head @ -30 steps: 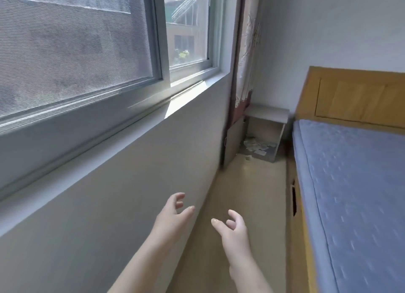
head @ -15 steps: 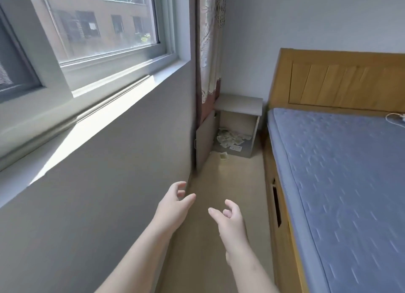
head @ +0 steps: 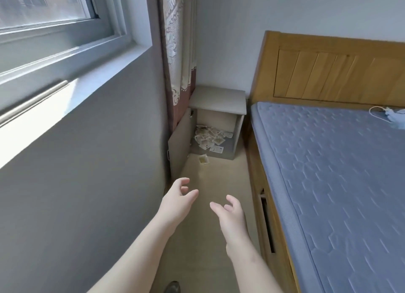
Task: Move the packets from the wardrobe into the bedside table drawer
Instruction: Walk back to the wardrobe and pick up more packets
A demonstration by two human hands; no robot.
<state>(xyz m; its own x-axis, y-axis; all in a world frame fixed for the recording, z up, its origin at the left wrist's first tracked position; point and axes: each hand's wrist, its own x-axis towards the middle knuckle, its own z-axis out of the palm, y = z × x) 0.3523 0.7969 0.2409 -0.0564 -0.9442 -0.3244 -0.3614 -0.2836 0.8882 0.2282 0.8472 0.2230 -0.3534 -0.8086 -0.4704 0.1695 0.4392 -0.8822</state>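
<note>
A grey bedside table (head: 219, 99) stands in the far corner between the curtain and the bed, its door (head: 178, 148) swung open to the left. Several small pale packets (head: 210, 139) lie in a heap inside its open compartment. One more packet (head: 203, 159) lies on the floor just in front. My left hand (head: 177, 201) and my right hand (head: 230, 213) are held out low over the floor, well short of the table, fingers apart and empty. No wardrobe is in view.
A grey wall with a window (head: 54, 18) runs along my left. A wooden bed with a blue mattress (head: 333, 183) fills the right, leaving a narrow strip of beige floor (head: 210, 260). A patterned curtain (head: 178, 51) hangs in the corner. A white cable (head: 379, 113) lies on the mattress.
The view has swung right and forward along the wall; the bedside table and bed are larger and nearer. Both hands stay out in front, empty, in much the same pose.
</note>
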